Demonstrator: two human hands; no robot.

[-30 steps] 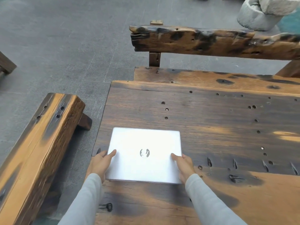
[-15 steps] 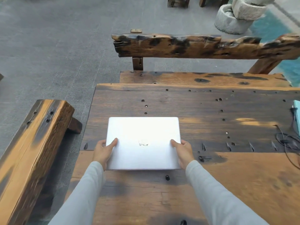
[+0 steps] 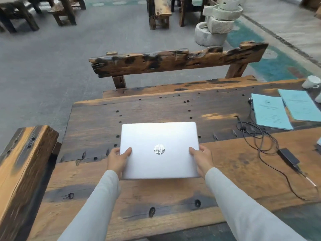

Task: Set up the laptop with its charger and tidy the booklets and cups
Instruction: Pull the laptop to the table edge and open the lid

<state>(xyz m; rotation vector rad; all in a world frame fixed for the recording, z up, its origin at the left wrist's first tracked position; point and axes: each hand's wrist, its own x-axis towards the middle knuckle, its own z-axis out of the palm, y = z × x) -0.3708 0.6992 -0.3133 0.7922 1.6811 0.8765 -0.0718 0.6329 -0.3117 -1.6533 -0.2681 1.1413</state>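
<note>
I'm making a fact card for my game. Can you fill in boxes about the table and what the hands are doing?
laptop: silver, lid closed
table: worn wood
left hand: grips laptop's left edge, thumb on lid
right hand: grips right edge, thumb on lid
charger: black, right of laptop, not connected
booklets: two, light blue, far right
cup: white, beyond the booklets

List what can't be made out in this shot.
Head view:
Booklets: cover print too small to read.
Charger: cable cut off by right edge.
White object beside cup: cropped by right edge.
Left hand, right hand: fingers under laptop hidden by it.
</note>
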